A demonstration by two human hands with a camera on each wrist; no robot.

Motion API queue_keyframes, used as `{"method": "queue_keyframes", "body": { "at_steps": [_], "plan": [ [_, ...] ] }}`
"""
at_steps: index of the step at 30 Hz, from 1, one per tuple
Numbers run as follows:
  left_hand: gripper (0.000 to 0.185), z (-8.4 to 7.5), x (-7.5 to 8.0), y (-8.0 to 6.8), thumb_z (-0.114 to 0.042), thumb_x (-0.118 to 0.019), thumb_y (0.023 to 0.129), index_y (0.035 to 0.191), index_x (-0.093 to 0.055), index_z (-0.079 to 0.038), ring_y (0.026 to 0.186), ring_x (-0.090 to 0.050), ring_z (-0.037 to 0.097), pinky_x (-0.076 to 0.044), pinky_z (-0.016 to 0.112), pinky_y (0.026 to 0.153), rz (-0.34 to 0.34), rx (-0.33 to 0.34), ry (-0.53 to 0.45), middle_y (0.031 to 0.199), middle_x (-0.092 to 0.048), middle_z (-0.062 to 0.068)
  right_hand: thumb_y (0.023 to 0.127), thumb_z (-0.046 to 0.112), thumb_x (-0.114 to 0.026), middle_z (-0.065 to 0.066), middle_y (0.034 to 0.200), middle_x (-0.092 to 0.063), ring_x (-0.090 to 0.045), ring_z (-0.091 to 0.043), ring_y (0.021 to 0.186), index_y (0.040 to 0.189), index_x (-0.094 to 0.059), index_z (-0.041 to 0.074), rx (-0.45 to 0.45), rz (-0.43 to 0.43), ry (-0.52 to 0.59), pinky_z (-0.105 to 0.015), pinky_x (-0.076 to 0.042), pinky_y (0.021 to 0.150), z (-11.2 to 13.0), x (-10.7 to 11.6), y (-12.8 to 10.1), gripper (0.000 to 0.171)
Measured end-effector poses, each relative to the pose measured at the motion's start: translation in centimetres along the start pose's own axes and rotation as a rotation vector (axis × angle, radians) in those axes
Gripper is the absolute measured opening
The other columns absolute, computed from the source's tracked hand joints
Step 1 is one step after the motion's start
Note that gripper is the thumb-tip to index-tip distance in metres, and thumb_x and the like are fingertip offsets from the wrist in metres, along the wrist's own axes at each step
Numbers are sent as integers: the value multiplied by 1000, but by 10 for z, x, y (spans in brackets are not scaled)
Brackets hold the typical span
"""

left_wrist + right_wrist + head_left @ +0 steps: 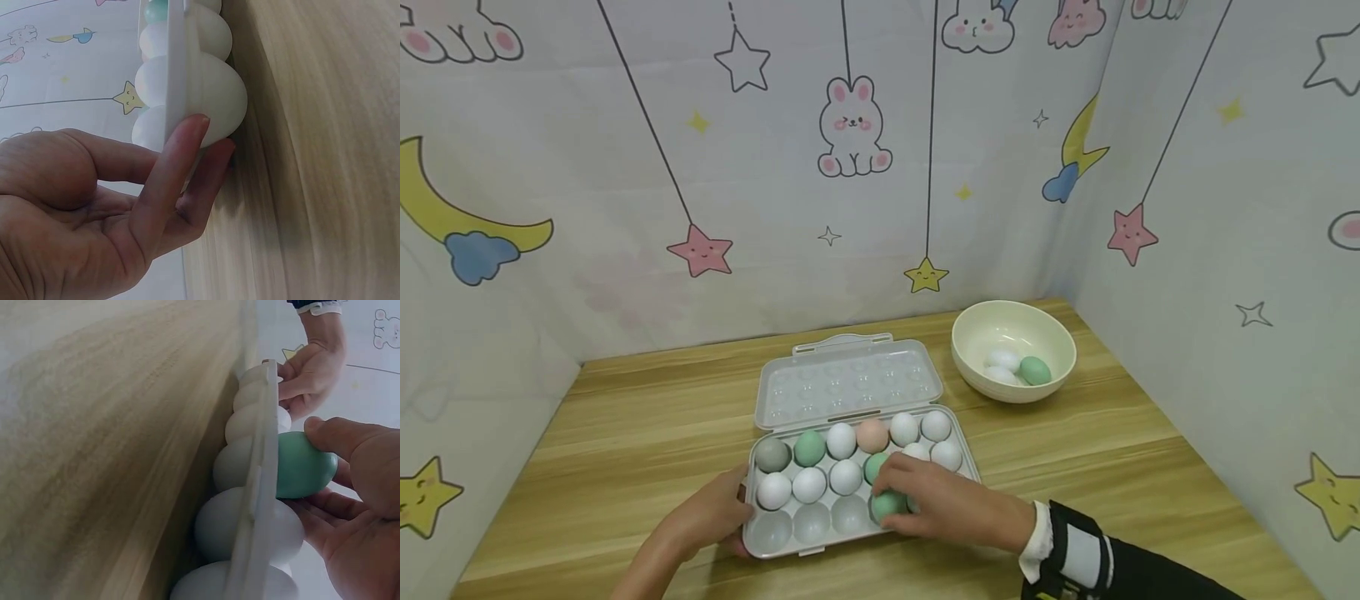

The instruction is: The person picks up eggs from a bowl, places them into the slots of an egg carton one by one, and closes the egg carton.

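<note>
right hand point(940, 500) is sitting low and a bit right of centre in the head view, fingers curled around a green egg point(887, 503) that's resting in a cup in the front row of the egg tray point(778, 542). in the right wrist view you can see it better: the green egg point(303, 465) pokes up above the tray rim in the middle right of the frame, thumb on its top side and fingers underneath, so the egg sits right between them, pinched, not a tight fist.

left hand point(715, 512) is at the lower left of the tray, holding its corner. in the left wrist view the left hand point(94, 212) has fairly straight fingers point(178, 169) pressed against the underside of the tray's cups, thumb on the other side of the rim.

the tray's clear lid point(847, 379) is flipped open toward the back wall. a cream bowl point(992, 321) with a few eggs sits at the upper right of the wooden table point(625, 433), well apart from both hands.
</note>
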State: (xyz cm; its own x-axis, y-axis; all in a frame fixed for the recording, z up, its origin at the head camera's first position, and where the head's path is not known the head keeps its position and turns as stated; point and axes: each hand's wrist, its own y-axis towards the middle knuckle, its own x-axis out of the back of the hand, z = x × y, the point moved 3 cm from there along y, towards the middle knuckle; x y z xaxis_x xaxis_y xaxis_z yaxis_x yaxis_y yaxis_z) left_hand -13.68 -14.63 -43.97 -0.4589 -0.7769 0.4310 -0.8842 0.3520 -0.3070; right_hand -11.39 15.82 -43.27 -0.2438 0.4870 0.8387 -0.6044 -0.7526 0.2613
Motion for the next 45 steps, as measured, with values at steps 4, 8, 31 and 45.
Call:
{"method": "queue_keyframes", "body": {
  "at_steps": [4,8,31,45],
  "plan": [
    [37,0,-1,0,14,-50,84,120,-45,17,68,-67,27,-64,44,55,-2,0,-5,91,-59,19,95,24,-76,7,118,-56,-54,-3,106,113,-65,18,7,-1,-66,-12,-48,93,-2,-5,-2,22],
    [37,0,-1,0,14,-51,84,121,-45,17,68,-67,27,-64,44,55,-7,10,-3,91,-59,19,95,24,-77,6,118,-56,-55,-4,107,113,-66,17,24,-15,-124,-12,-48,94,-2,-8,-4,23],
    [42,-3,-2,1,16,-50,83,124,-43,18,74,-68,28,-65,44,55,-16,15,-11,94,-59,21,95,22,-76,4,118,-59,-58,-9,109,110,-70,15,51,-114,-220,-21,-54,92,-3,20,-6,18],
    [42,2,-1,3,14,-52,84,126,-44,16,76,-66,27,-64,44,55,-15,21,1,95,-60,19,87,11,-82,-3,118,-64,-61,-20,111,113,-69,9,39,-299,-320,-36,-58,92,-9,104,-17,29]
  ]
}}
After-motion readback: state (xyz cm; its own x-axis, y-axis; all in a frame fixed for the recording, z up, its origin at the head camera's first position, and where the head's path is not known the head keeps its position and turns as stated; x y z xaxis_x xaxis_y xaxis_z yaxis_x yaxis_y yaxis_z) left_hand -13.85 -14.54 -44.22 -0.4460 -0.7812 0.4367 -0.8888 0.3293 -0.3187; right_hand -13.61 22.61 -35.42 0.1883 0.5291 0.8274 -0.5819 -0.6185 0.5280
